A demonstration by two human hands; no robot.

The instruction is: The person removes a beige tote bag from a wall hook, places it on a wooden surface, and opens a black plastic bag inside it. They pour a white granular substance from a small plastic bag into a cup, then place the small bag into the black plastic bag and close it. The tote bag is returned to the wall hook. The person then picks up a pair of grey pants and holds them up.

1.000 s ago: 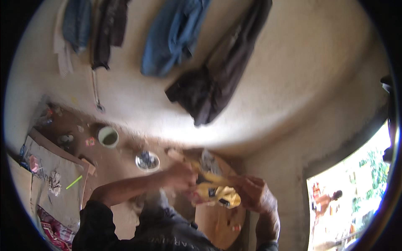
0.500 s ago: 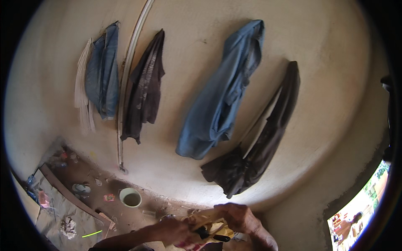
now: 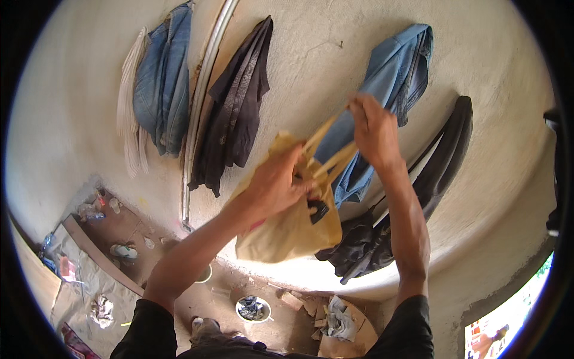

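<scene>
A yellowish-tan cloth tote bag (image 3: 290, 236) hangs in front of me at the wall. My right hand (image 3: 375, 128) is closed on its strap handles and pulls them up to the right. Curled at the bag's upper edge, my left hand (image 3: 278, 182) grips the cloth near the base of the handles; some of its fingers are hidden by the bag. A black thing (image 3: 317, 210) shows at the bag's opening, too little of it visible to name. Behind the bag, blue denim clothing (image 3: 388, 72) hangs on the wall, partly covered by my right hand and the straps.
More clothes hang on the wall: a denim garment (image 3: 162, 90), a dark shirt (image 3: 236, 107) and a dark garment (image 3: 445, 155). A nail (image 3: 341, 44) sticks out above. Below are a white bucket (image 3: 253, 308) with dark contents, a rounded board (image 3: 359, 326) and a cloth-covered surface (image 3: 78, 296).
Both hands have risen from the lower edge with the tote bag, up against the wall. The view has shifted, showing more floor and the bucket with dark contents.
</scene>
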